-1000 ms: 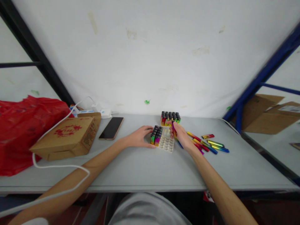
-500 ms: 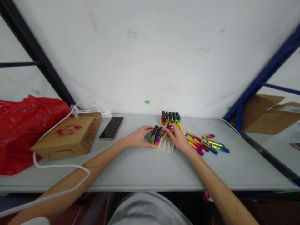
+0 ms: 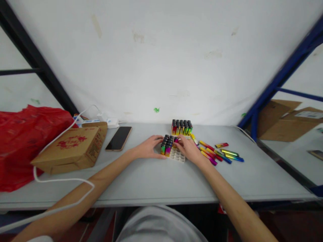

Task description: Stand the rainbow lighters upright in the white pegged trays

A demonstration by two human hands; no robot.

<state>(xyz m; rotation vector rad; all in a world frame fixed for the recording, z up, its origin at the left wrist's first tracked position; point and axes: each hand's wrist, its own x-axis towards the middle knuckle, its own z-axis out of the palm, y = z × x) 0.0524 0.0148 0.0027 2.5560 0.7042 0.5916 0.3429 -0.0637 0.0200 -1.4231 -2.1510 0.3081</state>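
Observation:
A pale tray (image 3: pixel 178 155) with rows of round-edged slots lies in the middle of the table. Its left part carries several upright lighters (image 3: pixel 167 146) with black tops and shiny coloured bodies. My left hand (image 3: pixel 148 148) curls around their left side, thumb at the front corner and fingers behind, steadying the tray. Over the tray, just right of the standing rows, my right hand (image 3: pixel 188 149) pinches one more lighter (image 3: pixel 176 139), upright with a dark top. Its lower end is partly hidden by my fingers.
Behind stands a full block of lighters (image 3: pixel 182 127) near the wall. Loose shiny lighters (image 3: pixel 214 154) are scattered to the right. On the left are a phone (image 3: pixel 118 138), a cardboard box (image 3: pixel 70 148), a red plastic bag (image 3: pixel 32 144) and a white cable (image 3: pixel 65 179).
My right hand has brought its lighter left and down against the standing rows, turning it from tilted to upright. My left hand keeps its place at the tray.

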